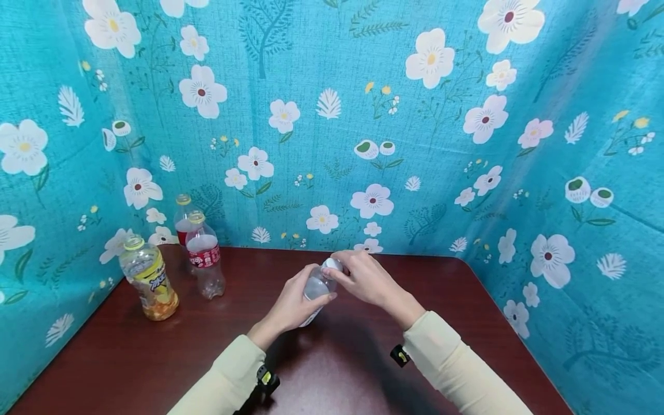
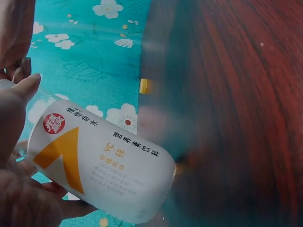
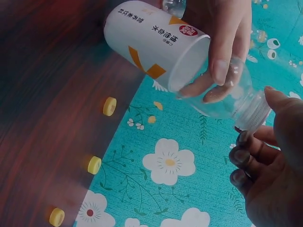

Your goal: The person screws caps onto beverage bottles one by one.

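A tilted drink bottle (image 1: 315, 286) is between the two hands above the table. It is clear at the shoulder and has a white label with an orange V shape, plain in the left wrist view on the bottle (image 2: 104, 163). My left hand (image 1: 290, 302) grips it around the shoulder. At its top, the thumb and fingers of my right hand (image 1: 365, 276) pinch the ridged whitish cap (image 3: 253, 111). The cap sits on the neck. Part of the bottle is hidden by the left hand's fingers in the right wrist view.
Left on the dark red table (image 1: 332, 374) stand an uncapped yellow-labelled bottle (image 1: 149, 278) and two uncapped red-labelled bottles, one nearer (image 1: 204, 256) and one behind (image 1: 183, 222). Three yellow caps, one nearest the bottle (image 3: 110, 106), lie near the edge. Blue flowered cloth (image 1: 321, 144) surrounds the table.
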